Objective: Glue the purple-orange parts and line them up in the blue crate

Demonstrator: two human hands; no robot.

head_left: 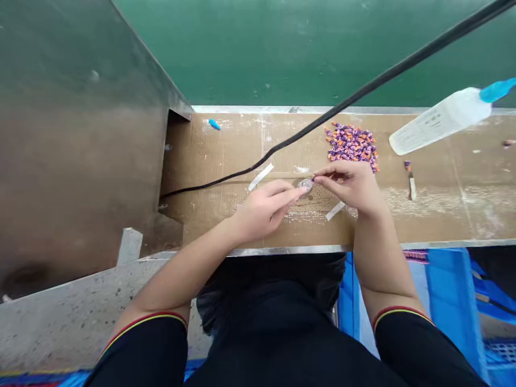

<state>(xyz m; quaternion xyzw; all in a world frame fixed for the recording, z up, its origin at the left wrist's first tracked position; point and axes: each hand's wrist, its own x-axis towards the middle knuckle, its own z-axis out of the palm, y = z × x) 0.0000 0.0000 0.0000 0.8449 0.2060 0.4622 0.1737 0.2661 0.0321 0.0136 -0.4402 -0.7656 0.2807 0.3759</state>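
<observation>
Two hands work: one left hand [266,208], one right hand [350,184]. One purple piece [313,178] shows at right fingertips. One small clear dish [306,185], one bottle [441,121], one loose blue tip [214,124], one black cable [290,141]. White strips [261,177] number two. Slim pale stick [412,188] — one. Purple-and-orange pieces [351,143] form one pile — too small, too crowded to count.
</observation>
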